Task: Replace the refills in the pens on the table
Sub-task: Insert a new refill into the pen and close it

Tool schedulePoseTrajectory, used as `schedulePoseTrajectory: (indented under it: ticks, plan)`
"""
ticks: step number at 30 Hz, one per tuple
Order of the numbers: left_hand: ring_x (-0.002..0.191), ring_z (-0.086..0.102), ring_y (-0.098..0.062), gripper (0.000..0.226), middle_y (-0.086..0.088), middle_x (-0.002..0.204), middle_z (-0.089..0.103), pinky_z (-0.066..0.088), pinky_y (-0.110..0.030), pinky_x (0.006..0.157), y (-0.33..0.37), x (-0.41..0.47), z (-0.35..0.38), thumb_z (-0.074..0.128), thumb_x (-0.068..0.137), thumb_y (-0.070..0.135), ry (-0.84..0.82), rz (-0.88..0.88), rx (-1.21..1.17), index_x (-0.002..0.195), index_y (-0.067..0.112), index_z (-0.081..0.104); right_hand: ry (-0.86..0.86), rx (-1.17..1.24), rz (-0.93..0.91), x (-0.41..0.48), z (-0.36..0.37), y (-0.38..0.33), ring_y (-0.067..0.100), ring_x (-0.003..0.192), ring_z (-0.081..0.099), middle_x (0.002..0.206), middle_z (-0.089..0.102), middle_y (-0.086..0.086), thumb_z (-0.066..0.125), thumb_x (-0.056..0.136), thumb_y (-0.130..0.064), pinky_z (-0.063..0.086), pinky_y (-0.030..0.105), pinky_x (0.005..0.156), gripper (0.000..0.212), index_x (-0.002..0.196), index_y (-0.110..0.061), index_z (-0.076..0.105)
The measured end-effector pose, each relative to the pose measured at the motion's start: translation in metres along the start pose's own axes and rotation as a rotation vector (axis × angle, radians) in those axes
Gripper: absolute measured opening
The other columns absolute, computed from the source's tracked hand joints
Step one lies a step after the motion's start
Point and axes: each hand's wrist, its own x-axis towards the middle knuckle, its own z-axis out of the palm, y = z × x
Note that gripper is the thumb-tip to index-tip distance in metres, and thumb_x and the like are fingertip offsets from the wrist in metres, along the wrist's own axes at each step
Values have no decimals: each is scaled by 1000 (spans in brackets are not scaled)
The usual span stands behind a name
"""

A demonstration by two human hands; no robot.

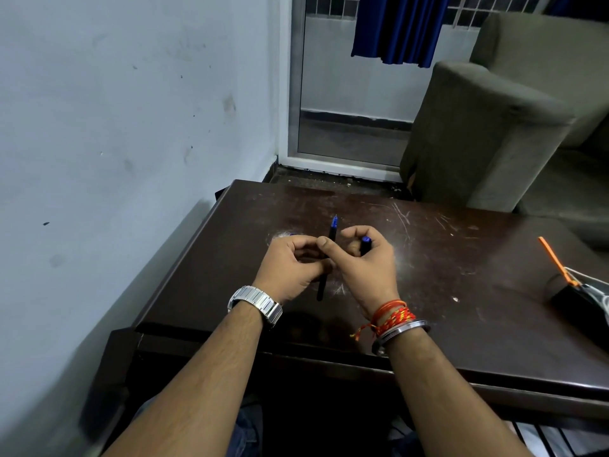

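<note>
A black pen point(332, 234) with a blue tip points away from me over the dark wooden table point(461, 291). My left hand point(290, 267) is closed around the pen's middle, and its lower end sticks out below my fist. My right hand point(365, 258) pinches the same pen with thumb and forefinger just above my left hand. The right hand's other fingers hold a short black piece with a blue end point(365, 245), likely a cap. A bit of blue shows behind my left knuckles; I cannot tell what it is.
A black pouch point(575, 300) with an orange pen point(557, 262) sticking out lies at the table's right edge. A wall runs along the left. A grey sofa point(487, 133) stands beyond the table's far edge, next to a glass door.
</note>
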Motion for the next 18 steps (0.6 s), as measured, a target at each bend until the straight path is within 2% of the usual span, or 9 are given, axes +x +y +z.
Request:
schedulePoseTrajectory:
  ticks: [2,5,6,8,11,13,15,16,18]
  plan:
    - [85,75,-24,28,-5,84,78,60,-48,81,0,0,1,81,70,-2,13,4,-9,87,21,76,-22,23,27,0,-1,-1,11,58,51,58,49,-9,83,63,-50,54,39,59,41,98,-31,70]
    - [85,74,-26,25,-8,84,77,60,-47,81,1,0,3,83,70,-2,18,-3,-32,87,15,75,-41,75,46,0,2,-3,15,69,70,72,74,1,77,69,-43,62,43,70,23,91,-35,77]
    - [84,75,-24,26,-6,83,77,60,-46,80,2,0,3,83,70,-2,14,-1,-33,86,18,76,-37,72,34,0,3,-3,15,71,71,72,75,3,77,71,-40,62,45,72,16,86,-35,77]
    - [84,75,-21,31,-2,82,78,60,-46,79,3,-1,2,81,71,-3,6,4,-28,84,24,76,-30,41,7,-1,3,-2,16,66,65,61,61,3,81,72,-37,62,49,71,13,83,-32,77]
    - [84,75,-21,32,-1,82,78,60,-47,79,2,0,1,81,71,-4,9,11,-28,86,24,76,-15,42,12,-1,0,-1,11,60,54,57,48,-12,85,66,-43,58,39,63,25,82,-28,73]
    - [84,75,-23,30,-5,84,78,60,-47,80,1,0,1,82,70,-1,16,17,-25,87,22,76,-32,64,24,-1,0,-3,10,59,58,57,56,-14,83,66,-45,55,28,59,29,87,-27,75]
    - [85,75,-24,28,-6,85,78,60,-47,80,2,1,2,83,69,0,21,15,-36,86,22,76,-59,99,33,-1,1,-5,10,69,71,70,74,-7,79,70,-39,56,22,63,21,87,-27,78]
    - [84,75,-23,28,-5,84,78,60,-45,80,2,0,2,84,69,0,20,18,-41,84,23,76,-60,95,26,-1,1,-5,10,73,73,74,77,-5,79,73,-34,56,21,64,14,85,-27,78]
    - [83,75,-21,31,-3,82,78,61,-42,78,1,0,2,83,70,-2,17,28,-39,82,25,77,-43,59,2,-2,1,-4,10,67,70,67,73,-3,82,76,-28,55,21,62,8,81,-24,77]
